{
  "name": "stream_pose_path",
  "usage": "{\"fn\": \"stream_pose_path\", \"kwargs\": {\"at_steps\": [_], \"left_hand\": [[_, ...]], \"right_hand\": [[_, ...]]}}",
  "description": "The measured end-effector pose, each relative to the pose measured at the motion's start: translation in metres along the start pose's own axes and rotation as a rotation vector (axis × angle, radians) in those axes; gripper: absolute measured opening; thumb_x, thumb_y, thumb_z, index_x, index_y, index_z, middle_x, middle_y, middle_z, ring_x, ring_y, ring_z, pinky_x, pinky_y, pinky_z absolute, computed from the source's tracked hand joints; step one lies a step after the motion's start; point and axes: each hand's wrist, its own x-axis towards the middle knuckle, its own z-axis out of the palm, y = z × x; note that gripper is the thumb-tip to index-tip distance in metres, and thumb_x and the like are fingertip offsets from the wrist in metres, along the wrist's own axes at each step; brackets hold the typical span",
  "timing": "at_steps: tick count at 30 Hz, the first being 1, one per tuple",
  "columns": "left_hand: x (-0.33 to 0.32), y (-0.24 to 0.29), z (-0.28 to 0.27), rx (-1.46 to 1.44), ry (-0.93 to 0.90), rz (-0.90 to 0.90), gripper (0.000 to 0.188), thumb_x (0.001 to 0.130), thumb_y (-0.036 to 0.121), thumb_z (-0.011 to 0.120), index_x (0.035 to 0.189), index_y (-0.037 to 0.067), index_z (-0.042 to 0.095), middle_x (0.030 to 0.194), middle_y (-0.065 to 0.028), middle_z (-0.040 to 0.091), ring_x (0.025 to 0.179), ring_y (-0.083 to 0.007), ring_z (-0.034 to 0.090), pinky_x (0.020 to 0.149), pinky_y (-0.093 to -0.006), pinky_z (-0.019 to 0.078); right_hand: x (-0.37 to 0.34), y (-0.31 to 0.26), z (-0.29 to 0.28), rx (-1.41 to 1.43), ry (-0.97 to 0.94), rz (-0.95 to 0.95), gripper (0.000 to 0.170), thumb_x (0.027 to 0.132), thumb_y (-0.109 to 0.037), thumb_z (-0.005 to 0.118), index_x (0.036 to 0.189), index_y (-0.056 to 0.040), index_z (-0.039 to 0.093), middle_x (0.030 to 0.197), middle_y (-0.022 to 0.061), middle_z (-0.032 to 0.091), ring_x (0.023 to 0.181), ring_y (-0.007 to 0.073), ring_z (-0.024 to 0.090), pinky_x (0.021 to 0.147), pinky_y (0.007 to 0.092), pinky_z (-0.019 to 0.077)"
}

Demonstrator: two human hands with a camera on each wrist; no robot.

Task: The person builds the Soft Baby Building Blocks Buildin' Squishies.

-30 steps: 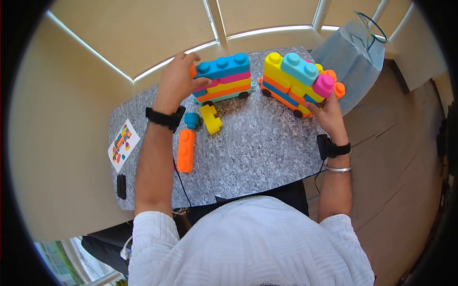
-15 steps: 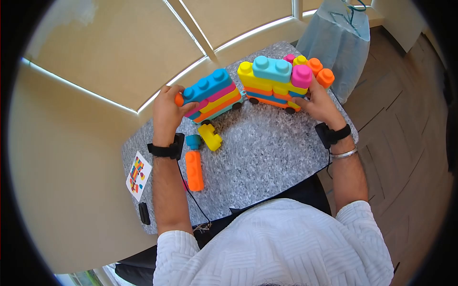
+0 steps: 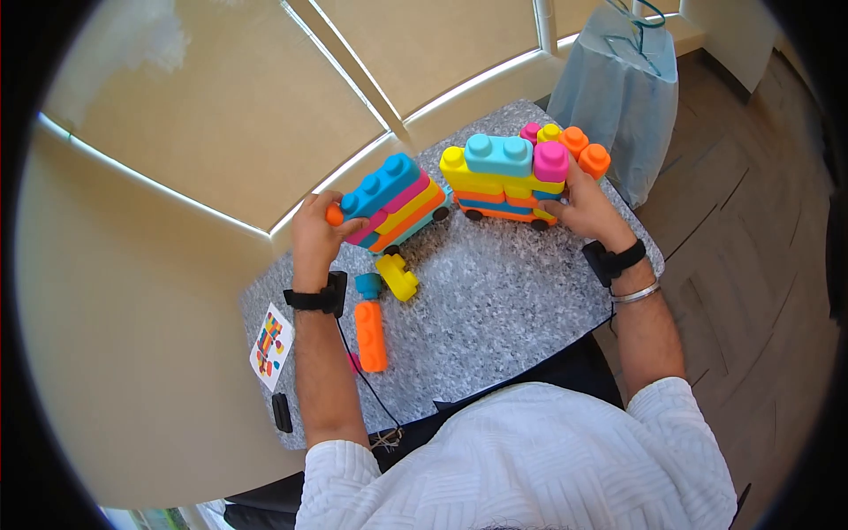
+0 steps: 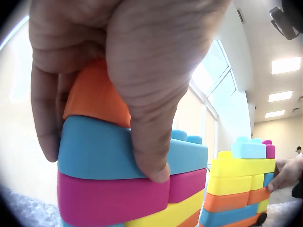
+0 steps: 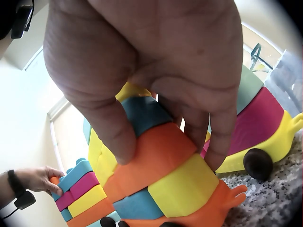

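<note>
My left hand (image 3: 316,237) (image 4: 156,61) grips the left end of a wheeled block stack (image 3: 397,210), its thumb on the near side of the blue top layer. An orange block (image 4: 97,97) pokes up under that palm. The right hand (image 3: 590,210) (image 5: 147,61) holds the right end of a second wheeled stack (image 3: 503,187), yellow and orange with a light blue block on top; its thumb presses the near side. Both stacks stand at an angle, their inner ends close together; whether they touch I cannot tell.
Near my left forearm lie a yellow arched block (image 3: 397,277), a teal block (image 3: 369,284), an orange block (image 3: 371,337), a picture card (image 3: 271,346) and a black object (image 3: 282,412). Another wheeled stack (image 5: 255,120) stands behind the right hand. A bluish bag (image 3: 609,106) is beyond the table.
The head view has shifted. The left stack's outer end has swung nearer to me, and the stacks' inner ends are closer together. Both hands have kept their grip.
</note>
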Motion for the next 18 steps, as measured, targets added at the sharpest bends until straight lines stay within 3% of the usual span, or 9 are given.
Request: {"fn": "stream_pose_path", "kwargs": {"at_steps": [14, 18], "left_hand": [[0.001, 0.017, -0.004, 0.010, -0.038, -0.028, 0.056, 0.065, 0.024, 0.103, 0.111, 0.003, 0.078, 0.105, -0.0155, 0.072, 0.098, -0.0374, 0.072, 0.087, -0.0460, 0.0585], [0.000, 0.014, -0.003, 0.025, -0.053, -0.040, 0.054, 0.066, 0.025, 0.103, 0.109, 0.003, 0.078, 0.106, -0.0149, 0.072, 0.098, -0.0377, 0.072, 0.086, -0.0465, 0.0582]], "right_hand": [[0.000, -0.005, 0.005, -0.035, 0.007, 0.003, 0.081, 0.087, -0.001, 0.085, 0.156, -0.0044, 0.042, 0.135, 0.0226, 0.071, 0.132, 0.0411, 0.068, 0.111, 0.0481, 0.0541], [-0.002, -0.010, 0.015, -0.139, 0.168, -0.021, 0.072, 0.088, -0.002, 0.086, 0.149, -0.0027, 0.048, 0.127, 0.0242, 0.073, 0.125, 0.0443, 0.070, 0.105, 0.0494, 0.0571]]}}
